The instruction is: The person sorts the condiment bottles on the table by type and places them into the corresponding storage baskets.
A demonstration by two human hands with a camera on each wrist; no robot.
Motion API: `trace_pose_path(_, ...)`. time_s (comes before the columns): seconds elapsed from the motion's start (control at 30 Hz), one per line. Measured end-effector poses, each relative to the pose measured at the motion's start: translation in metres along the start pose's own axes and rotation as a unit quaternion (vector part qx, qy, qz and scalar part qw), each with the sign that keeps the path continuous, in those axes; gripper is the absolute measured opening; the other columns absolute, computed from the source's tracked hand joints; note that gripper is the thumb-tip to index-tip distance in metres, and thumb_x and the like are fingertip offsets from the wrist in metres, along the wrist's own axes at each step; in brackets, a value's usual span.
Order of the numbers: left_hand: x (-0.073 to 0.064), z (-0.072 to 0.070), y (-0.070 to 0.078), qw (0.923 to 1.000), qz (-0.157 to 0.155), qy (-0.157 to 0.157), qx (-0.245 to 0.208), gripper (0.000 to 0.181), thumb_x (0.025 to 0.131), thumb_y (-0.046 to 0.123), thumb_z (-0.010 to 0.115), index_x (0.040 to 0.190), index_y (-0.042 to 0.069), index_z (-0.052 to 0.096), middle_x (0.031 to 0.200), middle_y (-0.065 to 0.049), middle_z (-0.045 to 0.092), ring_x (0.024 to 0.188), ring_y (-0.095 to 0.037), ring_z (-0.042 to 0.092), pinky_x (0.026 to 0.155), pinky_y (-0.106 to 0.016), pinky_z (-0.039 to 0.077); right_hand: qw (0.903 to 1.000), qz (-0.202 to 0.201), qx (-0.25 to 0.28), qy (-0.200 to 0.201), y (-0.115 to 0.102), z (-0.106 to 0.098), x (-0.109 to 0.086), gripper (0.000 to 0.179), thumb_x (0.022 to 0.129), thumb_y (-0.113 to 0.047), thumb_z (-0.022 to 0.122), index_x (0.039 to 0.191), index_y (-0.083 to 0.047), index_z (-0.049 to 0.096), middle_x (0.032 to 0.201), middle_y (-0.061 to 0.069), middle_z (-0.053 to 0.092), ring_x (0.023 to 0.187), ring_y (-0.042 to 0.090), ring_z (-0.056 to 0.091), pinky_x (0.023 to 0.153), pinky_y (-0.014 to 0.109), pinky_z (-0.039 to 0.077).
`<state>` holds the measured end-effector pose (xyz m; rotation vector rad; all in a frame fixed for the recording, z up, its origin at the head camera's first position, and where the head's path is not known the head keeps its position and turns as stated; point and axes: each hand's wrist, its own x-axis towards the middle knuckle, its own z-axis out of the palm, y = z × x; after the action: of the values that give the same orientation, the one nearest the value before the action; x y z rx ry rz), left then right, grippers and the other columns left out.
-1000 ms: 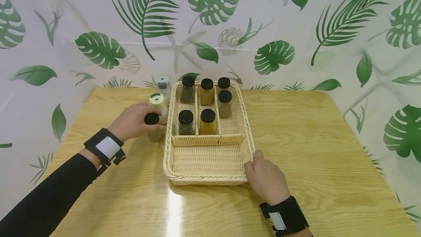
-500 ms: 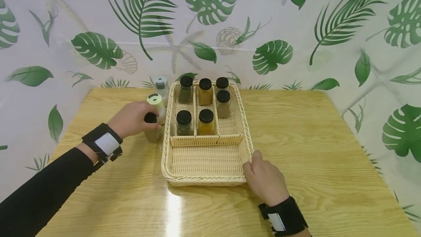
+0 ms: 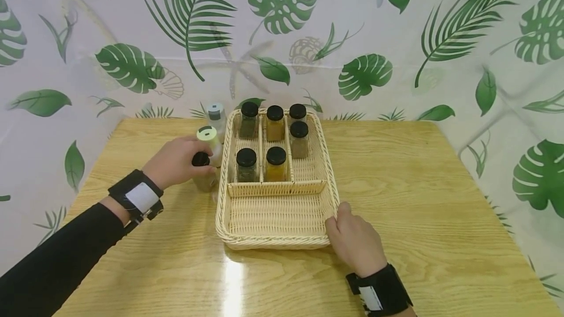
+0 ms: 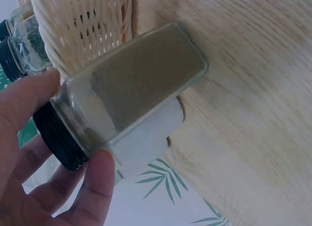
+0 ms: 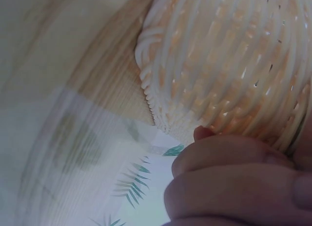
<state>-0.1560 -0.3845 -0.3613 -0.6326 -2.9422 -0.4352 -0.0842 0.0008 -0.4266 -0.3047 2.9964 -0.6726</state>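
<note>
My left hand [image 3: 176,163] pinches a square glass spice jar [image 4: 141,80] just below its black lid [image 4: 58,136], thumb on one side and fingers on the other. Grey-brown powder fills most of this jar, which is beside the basket's left wall. With curled fingers, my right hand [image 3: 359,238] grips the front right corner of the woven basket [image 3: 277,241]. Inside the basket's back compartments stand several black-lidded jars, among them a yellow one [image 3: 276,164], a dark green one [image 3: 246,165] and a brown one [image 3: 299,140]. The wide front compartment shows its bare woven bottom.
Left of the basket, behind the held jar, stand a container with a pale green lid [image 3: 208,136] and another with a whitish lid [image 3: 216,112]. Everything rests on a wooden table [image 3: 410,185]. A leaf-patterned cloth [image 3: 374,23] hangs along the table's back.
The head view has shifted slightly. Both hands keep their grips, and the jar and basket stay in nearly the same places.
</note>
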Motion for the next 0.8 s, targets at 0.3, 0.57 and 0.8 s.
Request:
trace_pose_path(0.3, 0.001, -0.001, 0.001, 0.9998, -0.016, -0.012, -0.009, 0.037, 0.074, 0.024, 0.079, 0.104, 0.004, 0.068, 0.095, -0.009, 0.066, 0.081, -0.023, 0.059, 0.071, -0.042, 0.049, 1.0, -0.004, 0.007, 0.002, 0.001, 0.001, -0.002, 0.019, 0.096, -0.021, 0.038, 0.083, -0.008, 0.037, 0.055, 0.002, 0.039, 0.042, 0.018, 0.037, 0.036, 0.03, 0.027)
trace_pose_path(0.57, -0.003, -0.006, -0.004, 0.9996, -0.018, 0.0, -0.02, 0.03, 0.072, 0.026, 0.08, 0.092, 0.007, 0.068, 0.083, -0.004, 0.062, 0.072, -0.022, 0.054, 0.064, -0.036, 0.044, 1.0, -0.003, 0.006, 0.003, 0.002, 0.004, -0.001, 0.019, 0.096, -0.022, 0.039, 0.083, -0.008, 0.038, 0.055, 0.002, 0.04, 0.042, 0.018, 0.038, 0.036, 0.032, 0.029)
trace_pose_path(0.8, -0.005, -0.023, -0.003, 0.9997, -0.009, 0.016, -0.018, 0.029, 0.074, 0.026, 0.078, 0.094, 0.007, 0.069, 0.085, -0.004, 0.064, 0.073, -0.021, 0.055, 0.064, -0.037, 0.045, 0.9999, -0.003, 0.007, 0.008, 0.002, 0.003, -0.001, 0.019, 0.095, -0.021, 0.039, 0.082, -0.008, 0.038, 0.055, 0.002, 0.04, 0.042, 0.018, 0.038, 0.036, 0.032, 0.028)
